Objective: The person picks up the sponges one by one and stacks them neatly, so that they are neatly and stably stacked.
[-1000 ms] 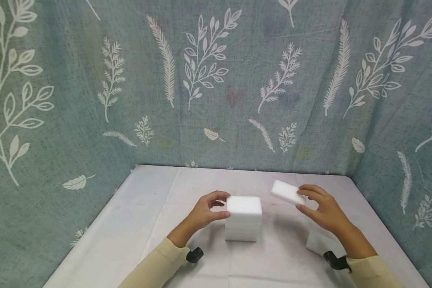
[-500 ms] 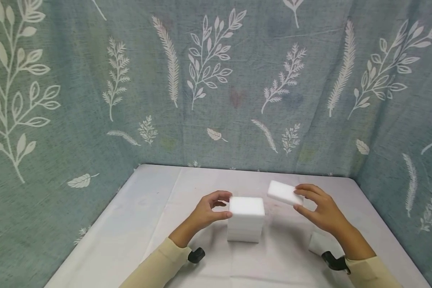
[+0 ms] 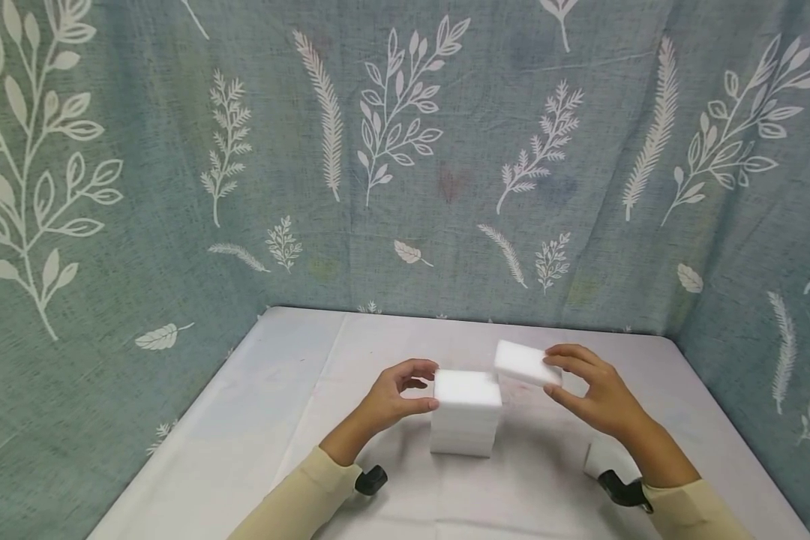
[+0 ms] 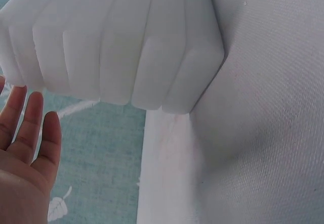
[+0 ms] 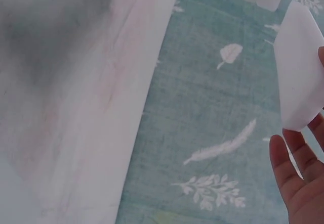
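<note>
A stack of several white sponges (image 3: 466, 427) stands upright on the white-covered table, its layers clear in the left wrist view. At the top left of this stack, my left hand (image 3: 398, 394) holds the top sponge (image 3: 468, 388), thumb at the near corner and fingers at the far one. In the left wrist view those fingers (image 4: 33, 128) reach the top layers; the thumb is out of sight. My right hand (image 3: 597, 390) grips one end of a loose white sponge (image 3: 523, 363), tilted in the air just right of and behind the stack's top.
Another white block (image 3: 607, 459) lies on the table under the right wrist, partly hidden by it and a black wrist mount (image 3: 624, 491). Leaf-patterned blue-green cloth (image 3: 378, 247) walls the back and both sides of the table (image 3: 297, 420).
My right hand has carried its sponge left, closer to the stack's top. The left hand stays at the stack. The head view has shifted slightly.
</note>
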A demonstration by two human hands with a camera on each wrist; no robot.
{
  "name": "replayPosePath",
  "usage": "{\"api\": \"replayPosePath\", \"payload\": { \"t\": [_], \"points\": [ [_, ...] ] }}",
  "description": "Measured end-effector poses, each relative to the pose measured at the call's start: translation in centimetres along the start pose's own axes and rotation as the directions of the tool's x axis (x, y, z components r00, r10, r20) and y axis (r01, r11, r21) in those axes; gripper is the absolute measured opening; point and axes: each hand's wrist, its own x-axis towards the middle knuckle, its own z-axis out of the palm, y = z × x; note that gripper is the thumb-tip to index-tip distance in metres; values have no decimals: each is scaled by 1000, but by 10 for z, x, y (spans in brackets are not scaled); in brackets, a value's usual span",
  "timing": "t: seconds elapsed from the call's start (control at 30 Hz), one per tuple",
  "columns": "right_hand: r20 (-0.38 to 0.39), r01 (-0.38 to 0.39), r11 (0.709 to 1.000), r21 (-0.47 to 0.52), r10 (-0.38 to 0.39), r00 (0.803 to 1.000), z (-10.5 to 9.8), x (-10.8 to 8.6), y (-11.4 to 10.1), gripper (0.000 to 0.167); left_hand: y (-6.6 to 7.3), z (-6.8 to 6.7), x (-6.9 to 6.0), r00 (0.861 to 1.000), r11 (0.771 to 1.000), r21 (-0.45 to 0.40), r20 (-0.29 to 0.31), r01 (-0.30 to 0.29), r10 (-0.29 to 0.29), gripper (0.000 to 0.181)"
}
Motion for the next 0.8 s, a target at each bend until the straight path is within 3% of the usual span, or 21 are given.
{"api": "replayPosePath", "payload": {
  "t": [0.4,0.8],
  "points": [
    [11,22,1000,14,-22,1000,8,5,-8,43,4,2,3,1000,1000,17,22,4,-5,53],
    [10,57,993,105,-58,998,22,14,-14,41,1,3,4,1000,1000,-13,12,-5,5,55]
  ]
}}
